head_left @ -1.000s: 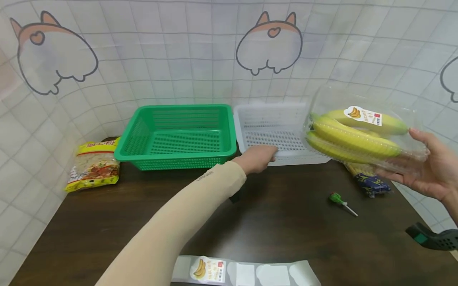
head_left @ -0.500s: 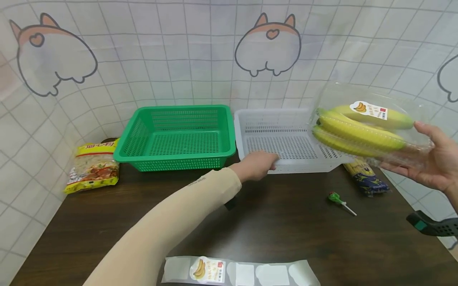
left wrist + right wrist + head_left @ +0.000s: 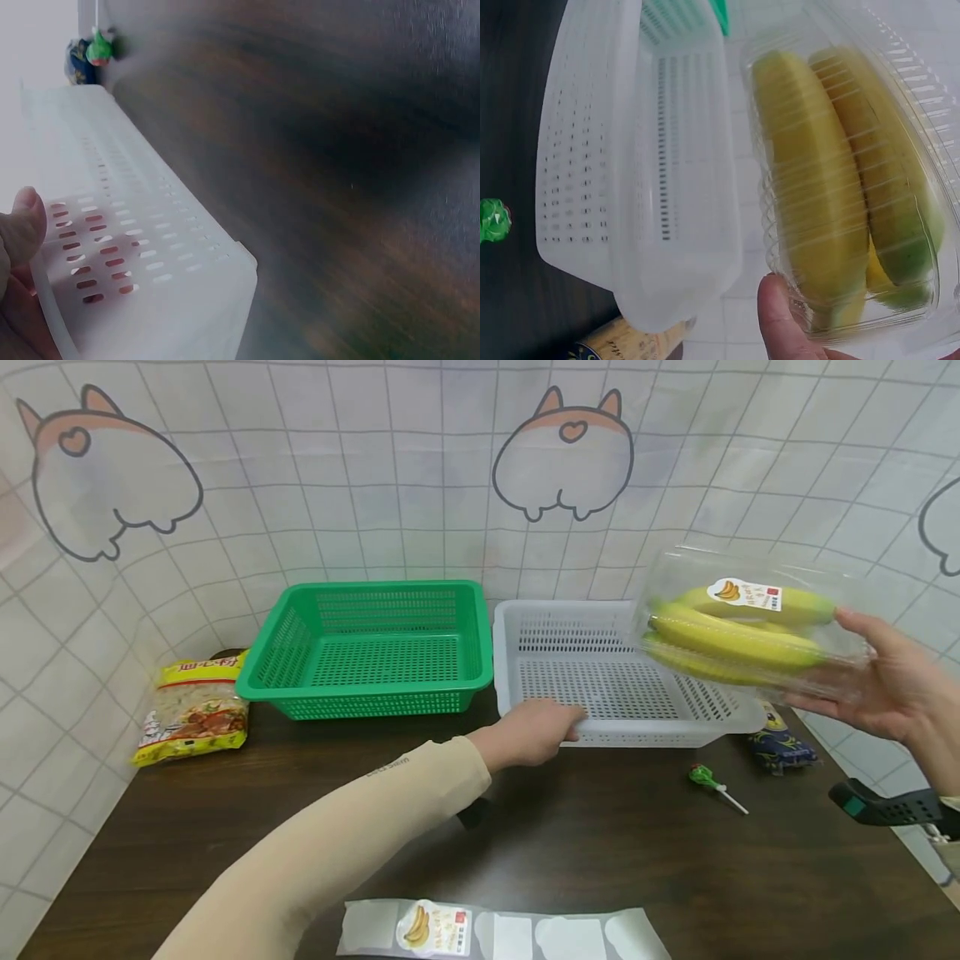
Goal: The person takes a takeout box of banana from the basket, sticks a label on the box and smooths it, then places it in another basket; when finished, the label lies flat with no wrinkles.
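Observation:
In the head view my left hand grips the near rim of a white perforated plastic basket. The left wrist view shows the thumb inside the rim, with fingers faintly visible through the slotted wall. My right hand holds a clear plastic box by its right end, tilted above the basket's right part. Several yellow bananas with greenish tips lie inside the box. A white banana label sticks to its top. In the right wrist view the thumb presses the box's edge.
A green basket stands left of the white one, beside a yellow food packet. A lollipop and a blue-and-yellow packet lie at right. A label strip lies along the front. A patterned cloth hangs behind.
My left hand has drawn the white basket nearer, covering more of the blue packet. My right hand moved slightly right, then back left and a little lower with the banana box.

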`<state>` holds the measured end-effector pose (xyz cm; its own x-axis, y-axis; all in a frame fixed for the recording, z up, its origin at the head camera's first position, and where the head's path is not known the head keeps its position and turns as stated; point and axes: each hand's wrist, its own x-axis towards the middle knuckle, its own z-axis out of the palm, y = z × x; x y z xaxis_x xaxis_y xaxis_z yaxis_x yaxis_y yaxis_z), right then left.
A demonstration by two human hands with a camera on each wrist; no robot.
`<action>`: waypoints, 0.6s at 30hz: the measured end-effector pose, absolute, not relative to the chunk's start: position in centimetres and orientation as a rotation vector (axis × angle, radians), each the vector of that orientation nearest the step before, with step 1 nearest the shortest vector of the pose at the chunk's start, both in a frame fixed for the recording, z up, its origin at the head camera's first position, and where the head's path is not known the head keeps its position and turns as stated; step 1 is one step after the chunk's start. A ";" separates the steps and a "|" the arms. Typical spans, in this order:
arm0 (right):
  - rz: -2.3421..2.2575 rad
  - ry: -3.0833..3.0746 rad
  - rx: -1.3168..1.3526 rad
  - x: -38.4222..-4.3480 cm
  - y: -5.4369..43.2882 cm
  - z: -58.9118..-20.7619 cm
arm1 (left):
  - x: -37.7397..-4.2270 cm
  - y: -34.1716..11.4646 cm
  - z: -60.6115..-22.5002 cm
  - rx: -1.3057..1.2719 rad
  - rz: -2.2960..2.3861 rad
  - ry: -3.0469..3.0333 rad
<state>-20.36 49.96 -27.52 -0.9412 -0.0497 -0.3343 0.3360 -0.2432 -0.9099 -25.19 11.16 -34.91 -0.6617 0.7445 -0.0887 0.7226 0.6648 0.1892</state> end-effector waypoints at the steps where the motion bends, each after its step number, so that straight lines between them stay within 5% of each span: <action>1: -2.242 1.795 0.337 -20.6 49.8 -27.5 | -25.1 11.2 -34.9 1.209 0.210 2.719; 18: -1.682 2.151 0.321 -27.0 46.0 -27.9 | -24.0 11.3 -34.7 1.254 0.208 2.738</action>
<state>-26.98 45.98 -27.94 -0.8980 -0.0582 -0.4361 0.4093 0.2534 -0.8765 -23.98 11.31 -34.72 -0.6488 0.7590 -0.0543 0.7421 0.6469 0.1754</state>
